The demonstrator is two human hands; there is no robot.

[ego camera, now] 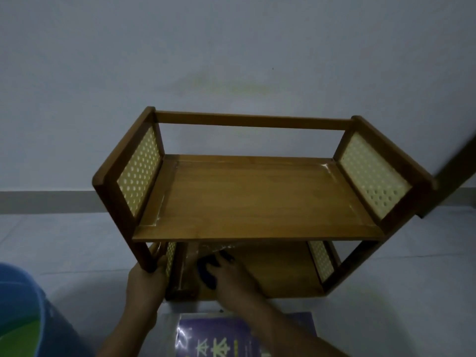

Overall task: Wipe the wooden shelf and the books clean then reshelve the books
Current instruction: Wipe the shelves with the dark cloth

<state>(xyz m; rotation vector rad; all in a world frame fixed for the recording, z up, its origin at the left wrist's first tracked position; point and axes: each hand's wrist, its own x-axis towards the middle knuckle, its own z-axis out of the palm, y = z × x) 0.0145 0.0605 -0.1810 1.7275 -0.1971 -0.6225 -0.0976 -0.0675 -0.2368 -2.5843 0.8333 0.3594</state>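
Note:
A two-tier wooden shelf (257, 199) with cream perforated side panels stands on the floor against a pale wall. Both tiers hold no books. My left hand (146, 279) grips the shelf's front left leg near the bottom. My right hand (231, 278) reaches into the lower tier and presses a dark blue cloth (206, 271) onto the lower board at its left end. A purple book (219, 336) in a glossy cover lies flat on the floor in front of the shelf, partly under my right forearm.
A blue bucket (25, 313) with something green inside stands at the lower left. A dark wooden edge (453, 176), perhaps a door frame, rises at the right beside the shelf. A grey skirting strip runs along the wall.

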